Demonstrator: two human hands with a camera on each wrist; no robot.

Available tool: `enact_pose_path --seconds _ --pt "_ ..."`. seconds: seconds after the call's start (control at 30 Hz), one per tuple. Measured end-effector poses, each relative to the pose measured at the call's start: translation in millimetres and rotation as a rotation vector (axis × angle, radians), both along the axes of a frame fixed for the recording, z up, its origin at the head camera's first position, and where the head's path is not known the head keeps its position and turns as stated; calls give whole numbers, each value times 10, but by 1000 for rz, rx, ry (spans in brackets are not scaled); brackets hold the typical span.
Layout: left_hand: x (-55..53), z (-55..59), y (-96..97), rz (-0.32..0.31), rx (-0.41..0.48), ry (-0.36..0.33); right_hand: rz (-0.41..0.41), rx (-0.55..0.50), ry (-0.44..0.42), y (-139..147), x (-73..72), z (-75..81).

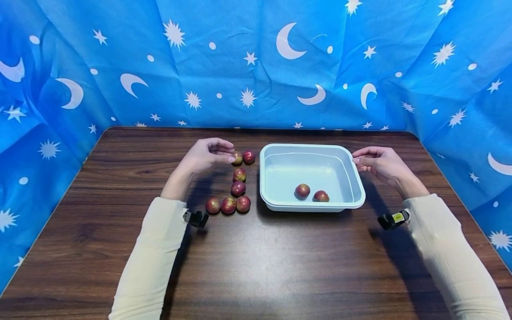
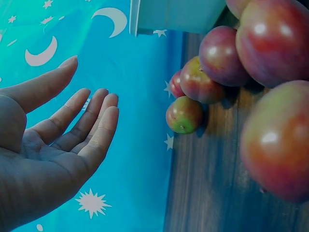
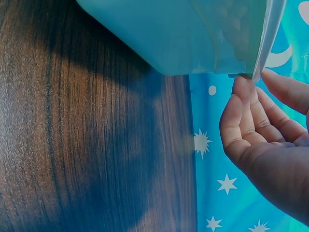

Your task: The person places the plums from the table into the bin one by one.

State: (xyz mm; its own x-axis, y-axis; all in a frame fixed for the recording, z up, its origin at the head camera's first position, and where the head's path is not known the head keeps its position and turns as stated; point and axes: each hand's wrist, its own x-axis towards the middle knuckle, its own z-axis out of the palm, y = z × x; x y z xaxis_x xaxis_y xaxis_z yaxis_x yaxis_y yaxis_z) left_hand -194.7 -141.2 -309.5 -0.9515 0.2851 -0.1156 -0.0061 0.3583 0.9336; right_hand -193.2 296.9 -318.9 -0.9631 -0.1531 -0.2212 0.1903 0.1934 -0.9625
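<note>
Inside the tray, only head view shows two plums

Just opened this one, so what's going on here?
A person's right hand pinches the rim of a white tub at its right end. Two reddish fruits lie inside the tub. The left hand is holding nothing, its fingers loose, near the seven other fruits on the brown table, to the tub's left.
</note>
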Motion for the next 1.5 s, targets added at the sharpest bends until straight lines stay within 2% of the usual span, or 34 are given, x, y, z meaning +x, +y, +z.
enact_pose_path --seconds 0.17,0.47,0.73,0.8,1.13,1.3,1.5 --pt "29 -60 -52 21 4 -10 9 -30 -1 -8 -8 10" --pt "99 -123 -100 44 -4 -38 -1 -11 -10 -14 -6 17" --pt "158 -208 -133 47 -1 -57 12 -62 -6 0 -6 -8" --pt "179 -235 -144 45 -7 -63 21 -79 -8 1 -6 -17" --pt "283 -344 -213 6 -10 -114 -5 -35 6 -1 1 -30" --pt "331 -390 -253 -17 -9 -136 12 -89 -7 12 5 -27" --pt "391 -434 -293 -30 -38 -125 1 -68 -7 5 7 -17"
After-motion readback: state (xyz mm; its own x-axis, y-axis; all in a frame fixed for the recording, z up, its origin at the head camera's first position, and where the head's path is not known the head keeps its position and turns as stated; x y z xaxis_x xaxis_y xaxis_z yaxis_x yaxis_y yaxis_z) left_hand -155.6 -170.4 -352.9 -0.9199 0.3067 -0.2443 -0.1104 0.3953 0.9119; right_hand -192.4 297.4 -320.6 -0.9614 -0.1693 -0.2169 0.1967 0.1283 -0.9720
